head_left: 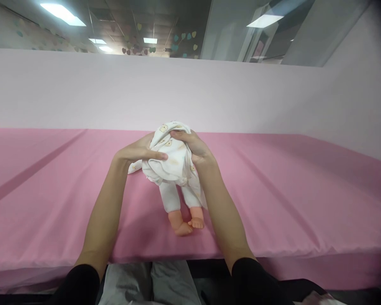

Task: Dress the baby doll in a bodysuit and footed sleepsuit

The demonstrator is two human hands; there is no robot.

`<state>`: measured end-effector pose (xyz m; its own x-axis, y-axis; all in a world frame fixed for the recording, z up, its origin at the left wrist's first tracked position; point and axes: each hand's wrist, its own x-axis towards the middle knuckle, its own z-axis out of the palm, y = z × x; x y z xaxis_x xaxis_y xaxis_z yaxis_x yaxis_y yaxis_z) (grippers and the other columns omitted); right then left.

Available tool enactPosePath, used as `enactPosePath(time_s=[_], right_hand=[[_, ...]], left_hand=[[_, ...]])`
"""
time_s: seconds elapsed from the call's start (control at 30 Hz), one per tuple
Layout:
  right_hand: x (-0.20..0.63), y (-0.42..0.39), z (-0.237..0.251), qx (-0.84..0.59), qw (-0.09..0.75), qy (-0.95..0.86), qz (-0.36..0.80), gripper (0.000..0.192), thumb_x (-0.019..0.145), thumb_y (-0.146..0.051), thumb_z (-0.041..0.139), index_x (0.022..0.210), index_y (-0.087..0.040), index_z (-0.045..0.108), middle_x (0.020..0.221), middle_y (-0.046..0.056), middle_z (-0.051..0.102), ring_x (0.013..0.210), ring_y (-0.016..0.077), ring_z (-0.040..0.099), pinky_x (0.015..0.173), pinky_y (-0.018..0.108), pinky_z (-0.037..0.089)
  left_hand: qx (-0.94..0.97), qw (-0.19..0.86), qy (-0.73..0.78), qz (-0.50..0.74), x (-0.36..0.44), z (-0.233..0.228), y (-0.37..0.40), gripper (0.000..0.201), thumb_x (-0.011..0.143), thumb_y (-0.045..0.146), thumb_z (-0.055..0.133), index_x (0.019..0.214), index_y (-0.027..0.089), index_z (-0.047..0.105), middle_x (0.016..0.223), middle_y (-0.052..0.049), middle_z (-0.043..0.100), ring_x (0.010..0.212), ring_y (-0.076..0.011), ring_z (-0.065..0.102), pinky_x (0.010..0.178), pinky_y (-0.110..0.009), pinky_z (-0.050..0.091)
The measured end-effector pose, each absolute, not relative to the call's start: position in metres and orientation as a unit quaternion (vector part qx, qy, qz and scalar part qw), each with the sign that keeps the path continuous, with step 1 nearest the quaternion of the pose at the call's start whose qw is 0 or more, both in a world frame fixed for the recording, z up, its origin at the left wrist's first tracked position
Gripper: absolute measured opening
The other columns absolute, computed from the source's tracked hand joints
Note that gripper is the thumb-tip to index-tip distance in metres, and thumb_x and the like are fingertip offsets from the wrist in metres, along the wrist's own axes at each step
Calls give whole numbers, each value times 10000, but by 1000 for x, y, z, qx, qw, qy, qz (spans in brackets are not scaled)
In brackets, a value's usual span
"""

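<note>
Item: baby doll (181,199), lying on its back on the pink counter (288,199), near the front edge, bare feet toward us, legs in white trousers.

Item: white garment (169,152), printed with small bear faces, bunched up over the doll's upper body and head; the head itself is hidden.

Our left hand (142,151): closed on the garment's left side, thumb across the front of the cloth.

Our right hand (193,146): closed on the top and right side of the same bundle, fingers curled over it.

Step in hand, as we judge it: working the top over the doll's head, whether on or off we cannot tell.

Next move, in our judgement, calls for both grips kept firm, an even pull along the body, and the doll steadied against sliding.

Surroundings: pale pink partition (190,93) behind the counter.
</note>
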<state>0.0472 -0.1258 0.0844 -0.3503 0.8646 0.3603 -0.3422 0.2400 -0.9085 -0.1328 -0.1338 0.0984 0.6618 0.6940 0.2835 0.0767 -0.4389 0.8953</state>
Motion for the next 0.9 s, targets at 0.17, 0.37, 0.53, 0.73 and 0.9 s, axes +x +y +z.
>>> enactPosePath(time_s=[0.17, 0.37, 0.53, 0.73, 0.9], right_hand=[[46, -130, 83, -247, 515, -615, 543, 389, 646, -380, 805, 950, -175, 677, 948, 69, 703, 922, 237, 651, 802, 339, 534], [40, -133, 82, -252, 462, -639, 560, 457, 601, -317, 831, 998, -179, 655, 933, 62, 704, 927, 245, 644, 779, 330, 540], [45, -124, 83, -187, 504, -567, 624, 284, 617, -230, 735, 879, -164, 647, 822, 47, 702, 848, 239, 658, 762, 329, 542], [39, -125, 85, -182, 505, -543, 646, 221, 640, -289, 679, 818, -177, 611, 726, 39, 674, 796, 258, 654, 702, 367, 556], [33, -136, 85, -189, 503, -602, 591, 383, 675, -448, 712, 917, -171, 606, 758, 52, 669, 817, 255, 648, 705, 362, 545]], left_hand=[[728, 419, 278, 467, -131, 97, -127, 590, 651, 363, 724, 1178, 193, 520, 1036, -62, 636, 940, -208, 619, 778, -285, 494], [672, 418, 262, 552, -127, 91, -111, 525, 704, 355, 686, 1165, 190, 497, 1009, -54, 632, 907, -179, 623, 775, -274, 497], [738, 464, 221, 438, -128, 91, -119, 587, 702, 388, 710, 1205, 165, 507, 1126, -103, 609, 1025, -253, 596, 827, -349, 499], [768, 437, 220, 413, -132, 94, -126, 700, 610, 310, 774, 1240, 178, 499, 1158, -99, 594, 1054, -276, 584, 858, -388, 497], [716, 410, 223, 519, -133, 95, -118, 527, 634, 237, 696, 1130, 169, 532, 960, -42, 621, 860, -197, 631, 758, -317, 515]])
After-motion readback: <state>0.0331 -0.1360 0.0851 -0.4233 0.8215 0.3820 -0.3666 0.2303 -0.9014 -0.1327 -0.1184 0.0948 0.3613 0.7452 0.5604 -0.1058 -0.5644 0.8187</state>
